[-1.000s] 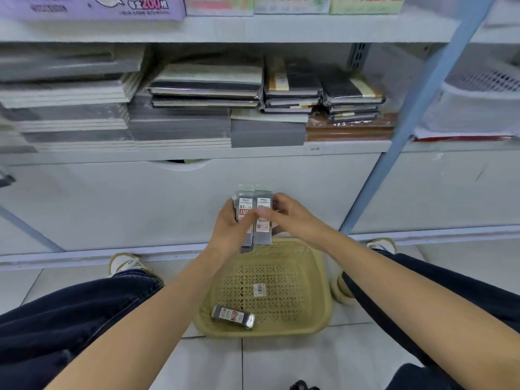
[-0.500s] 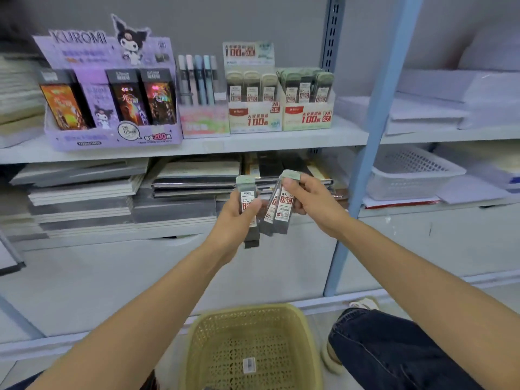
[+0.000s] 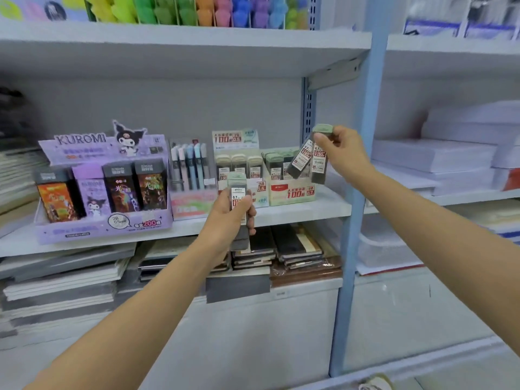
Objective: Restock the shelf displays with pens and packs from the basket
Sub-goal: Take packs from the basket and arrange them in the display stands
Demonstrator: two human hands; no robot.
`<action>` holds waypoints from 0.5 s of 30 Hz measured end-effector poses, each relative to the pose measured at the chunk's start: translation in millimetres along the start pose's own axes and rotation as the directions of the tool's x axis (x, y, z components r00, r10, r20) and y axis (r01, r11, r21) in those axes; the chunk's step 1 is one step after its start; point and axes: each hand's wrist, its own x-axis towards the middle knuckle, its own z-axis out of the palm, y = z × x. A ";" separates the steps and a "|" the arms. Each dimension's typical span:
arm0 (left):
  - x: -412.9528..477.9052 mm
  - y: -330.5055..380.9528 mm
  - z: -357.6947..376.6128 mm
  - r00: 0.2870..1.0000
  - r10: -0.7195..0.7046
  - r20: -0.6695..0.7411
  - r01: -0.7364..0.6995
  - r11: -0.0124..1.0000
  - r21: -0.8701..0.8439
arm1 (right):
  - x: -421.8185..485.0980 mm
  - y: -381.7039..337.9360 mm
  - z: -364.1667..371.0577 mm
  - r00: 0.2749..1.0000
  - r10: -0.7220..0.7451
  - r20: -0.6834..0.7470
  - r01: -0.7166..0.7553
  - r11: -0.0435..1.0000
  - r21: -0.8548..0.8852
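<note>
My left hand (image 3: 229,218) grips a grey pencil-lead pack (image 3: 238,192) upright, in front of the middle shelf (image 3: 281,213). My right hand (image 3: 342,153) pinches two more lead packs (image 3: 308,160) by their green caps, hanging tilted just above the right-hand 0.7 display box (image 3: 292,190). Next to that stands the 0.5 display box (image 3: 242,167) with packs in it. The basket is out of view.
A purple Kuromi display (image 3: 104,190) and a pink pen display (image 3: 190,178) stand on the shelf at left. Stacked notebooks (image 3: 298,249) fill the shelf below. A blue upright post (image 3: 354,209) rises just right of my right hand, with paper stacks (image 3: 450,161) beyond it.
My view has risen from the basket on the floor to the shelf. Both hands lifted the packs; my right hand carried its two packs up and right to the 0.7 box.
</note>
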 end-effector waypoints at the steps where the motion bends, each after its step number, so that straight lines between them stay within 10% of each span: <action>1: 5.2 0.5 -1.0 1.000 -0.003 0.003 0.003 1.000 -0.009 | 8.3 0.3 1.2 1.000 -0.006 0.008 0.006 0.999 -0.039; 15: 38.6 -10.1 -1.4 1.000 -0.015 0.017 0.016 0.997 -0.073 | 62.5 10.3 17.9 0.936 -0.120 0.330 0.234 0.913 -0.333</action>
